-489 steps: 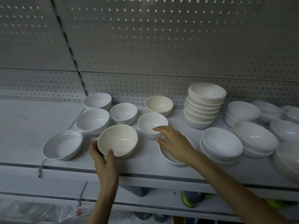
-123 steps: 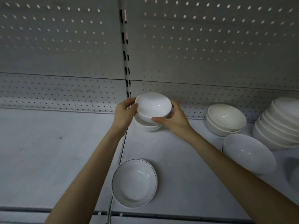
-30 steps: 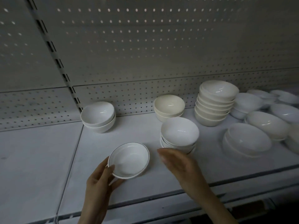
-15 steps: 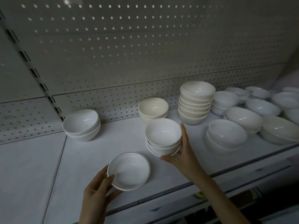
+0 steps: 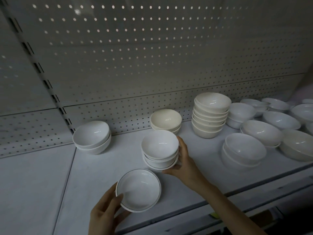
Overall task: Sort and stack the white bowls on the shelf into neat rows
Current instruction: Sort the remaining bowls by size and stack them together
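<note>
My left hand (image 5: 105,212) grips the near-left rim of a shallow white dish with a dark rim line (image 5: 138,189) at the shelf's front. My right hand (image 5: 183,162) wraps the right side of a short stack of small white bowls (image 5: 160,148) sitting on a flat dish just behind it. A pair of nested white bowls (image 5: 92,137) stands at the back left. Two cream bowls (image 5: 166,120) are nested against the back panel. A tall stack of cream bowls (image 5: 210,114) rises to their right.
Several wider white bowls, single and nested, (image 5: 243,150) crowd the right part of the white shelf (image 5: 94,175). A perforated back panel (image 5: 135,65) stands behind. The shelf's front edge (image 5: 237,192) runs diagonally, with a lower shelf below.
My right hand has closed around the right side of the small bowl stack. My left hand keeps its hold on the dark-rimmed dish, which stays about where it was.
</note>
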The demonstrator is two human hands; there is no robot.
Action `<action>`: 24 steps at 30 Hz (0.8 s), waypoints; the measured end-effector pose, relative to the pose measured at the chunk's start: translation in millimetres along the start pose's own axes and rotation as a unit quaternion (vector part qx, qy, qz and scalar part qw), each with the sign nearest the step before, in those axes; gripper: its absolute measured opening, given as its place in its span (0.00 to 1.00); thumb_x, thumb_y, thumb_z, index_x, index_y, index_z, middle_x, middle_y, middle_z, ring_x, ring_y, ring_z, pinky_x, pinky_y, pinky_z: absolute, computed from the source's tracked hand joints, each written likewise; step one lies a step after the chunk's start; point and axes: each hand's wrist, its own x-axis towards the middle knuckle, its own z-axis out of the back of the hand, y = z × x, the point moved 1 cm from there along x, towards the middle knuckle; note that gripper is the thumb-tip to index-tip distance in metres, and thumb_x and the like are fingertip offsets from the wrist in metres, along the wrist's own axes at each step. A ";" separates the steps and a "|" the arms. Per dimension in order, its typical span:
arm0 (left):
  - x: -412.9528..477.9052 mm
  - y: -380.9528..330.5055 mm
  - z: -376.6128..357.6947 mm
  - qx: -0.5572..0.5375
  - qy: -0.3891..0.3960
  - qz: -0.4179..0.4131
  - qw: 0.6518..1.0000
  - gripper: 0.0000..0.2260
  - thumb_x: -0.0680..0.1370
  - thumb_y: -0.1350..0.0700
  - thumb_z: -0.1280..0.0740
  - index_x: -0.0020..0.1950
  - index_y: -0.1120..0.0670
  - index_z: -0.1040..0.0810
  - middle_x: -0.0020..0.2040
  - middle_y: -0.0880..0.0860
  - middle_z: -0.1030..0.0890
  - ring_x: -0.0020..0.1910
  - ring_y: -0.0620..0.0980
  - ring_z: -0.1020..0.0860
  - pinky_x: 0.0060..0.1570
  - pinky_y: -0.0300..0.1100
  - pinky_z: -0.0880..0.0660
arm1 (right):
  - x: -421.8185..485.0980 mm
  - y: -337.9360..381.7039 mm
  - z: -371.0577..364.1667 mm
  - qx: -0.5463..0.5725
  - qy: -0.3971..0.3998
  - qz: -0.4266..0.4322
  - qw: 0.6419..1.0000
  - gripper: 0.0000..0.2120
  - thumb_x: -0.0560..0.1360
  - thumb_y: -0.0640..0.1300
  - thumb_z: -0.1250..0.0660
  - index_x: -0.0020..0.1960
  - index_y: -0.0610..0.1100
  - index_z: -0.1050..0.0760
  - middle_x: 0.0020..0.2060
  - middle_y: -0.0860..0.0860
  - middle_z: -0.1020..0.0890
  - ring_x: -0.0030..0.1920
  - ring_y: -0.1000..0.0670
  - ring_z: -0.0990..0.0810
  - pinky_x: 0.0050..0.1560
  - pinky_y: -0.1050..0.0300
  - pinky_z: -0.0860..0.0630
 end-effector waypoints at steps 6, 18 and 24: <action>-2.0 -4.3 12.8 -0.001 -0.025 -0.011 1.000 0.13 0.75 0.71 0.36 0.48 0.54 0.18 0.38 0.49 0.15 0.46 0.54 0.21 0.28 0.38 0.21 | 30.8 6.0 -34.9 0.008 0.041 0.009 0.999 0.50 0.64 0.36 0.22 0.72 0.59 0.49 0.71 0.59 0.37 0.70 0.58 0.35 0.66 0.59 0.30; 0.3 -1.3 20.0 -0.007 -0.027 -0.007 1.000 0.15 0.75 0.70 0.36 0.45 0.51 0.16 0.40 0.50 0.14 0.48 0.57 0.21 0.31 0.42 0.19 | 51.8 4.7 -61.7 -0.003 0.064 0.006 0.998 0.49 0.64 0.46 0.22 0.70 0.66 0.51 0.72 0.63 0.42 0.73 0.57 0.41 0.71 0.49 0.37; 1.2 -3.6 7.0 0.015 0.029 -0.011 0.999 0.14 0.76 0.68 0.36 0.50 0.51 0.18 0.44 0.50 0.15 0.49 0.55 0.20 0.34 0.41 0.19 | 1.9 -0.2 -34.3 -0.096 -0.013 -0.006 0.995 0.24 0.75 0.47 0.32 0.68 0.51 0.34 0.66 0.65 0.37 0.68 0.63 0.36 0.69 0.56 0.34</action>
